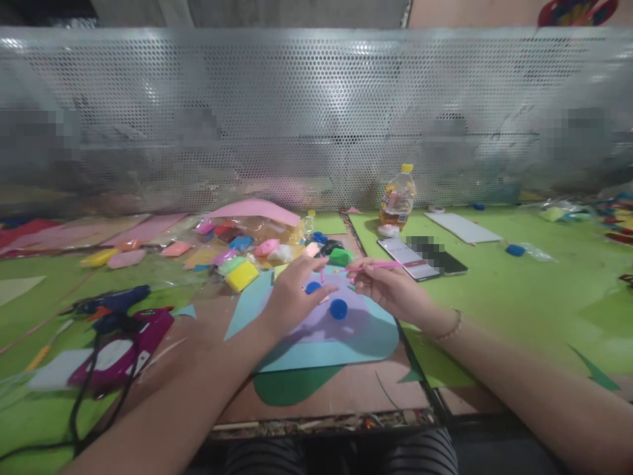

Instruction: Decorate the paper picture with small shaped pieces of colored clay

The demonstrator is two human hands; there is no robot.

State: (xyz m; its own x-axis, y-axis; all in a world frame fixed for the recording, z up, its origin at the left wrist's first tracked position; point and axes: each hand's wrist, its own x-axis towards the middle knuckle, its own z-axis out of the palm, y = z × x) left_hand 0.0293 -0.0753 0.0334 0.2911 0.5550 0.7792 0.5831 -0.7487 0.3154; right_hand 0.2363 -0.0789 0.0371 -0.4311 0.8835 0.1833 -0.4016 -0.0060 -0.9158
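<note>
My left hand is over a light blue sheet with a lilac piece on it. Its thumb and index finger are curved and apart around a small blue round piece and a small pink piece; contact with them is hard to make out. A second blue disc lies nearer to me on the lilac area. Pinched in my right hand is a thin pink stick-like tool, its tip pointing left toward the small pieces.
Colourful clay packets are heaped behind my left hand. A phone and a bottle stand or lie beyond my right hand. At left are a glue gun and a magenta device with black cables. A perforated metal screen closes the back.
</note>
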